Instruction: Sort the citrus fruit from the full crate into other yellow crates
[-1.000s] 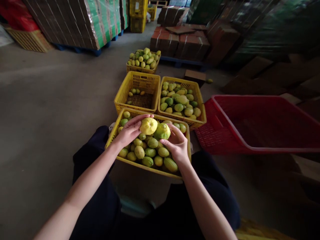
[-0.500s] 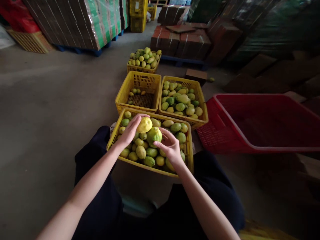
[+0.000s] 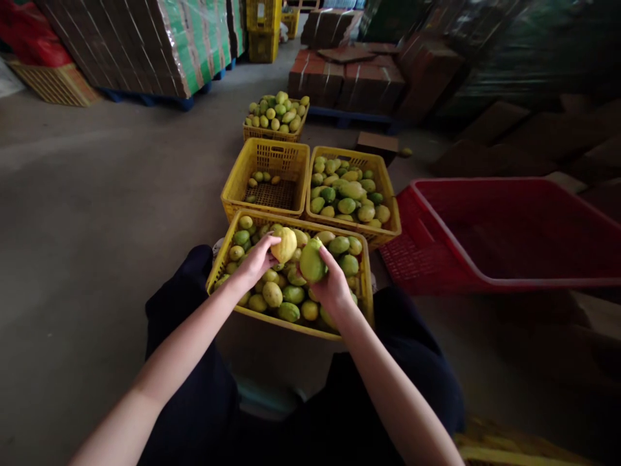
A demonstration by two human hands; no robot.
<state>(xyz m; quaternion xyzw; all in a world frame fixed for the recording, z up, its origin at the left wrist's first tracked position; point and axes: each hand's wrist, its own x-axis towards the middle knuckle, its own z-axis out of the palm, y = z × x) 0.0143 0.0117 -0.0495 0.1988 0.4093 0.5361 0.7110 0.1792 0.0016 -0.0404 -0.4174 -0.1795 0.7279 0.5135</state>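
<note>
My left hand (image 3: 257, 262) is closed on a yellow lemon (image 3: 284, 245), its fingers partly hidden behind the fruit. In my right hand (image 3: 334, 278) is a greener lemon (image 3: 313, 261), gripped with the thumb along its upper right side. Both fruits are held close together, a little apart, above a yellow plastic crate (image 3: 291, 325) between my knees. Green and yellow lemons (image 3: 272, 294) of mixed sizes fill that crate.
Beyond it stand a yellow crate (image 3: 228, 188) with several small lemons on its floor and a fuller lemon crate (image 3: 395, 217). Farther back is another heaped crate (image 3: 272, 136). A large red basket (image 3: 412, 259) is at the right. Strapped cardboard stacks (image 3: 317, 74) sit on pallets behind.
My left hand has curled its fingers around the yellow lemon and turned it. My right hand has closed on the green lemon and tilted it, moving slightly right.
</note>
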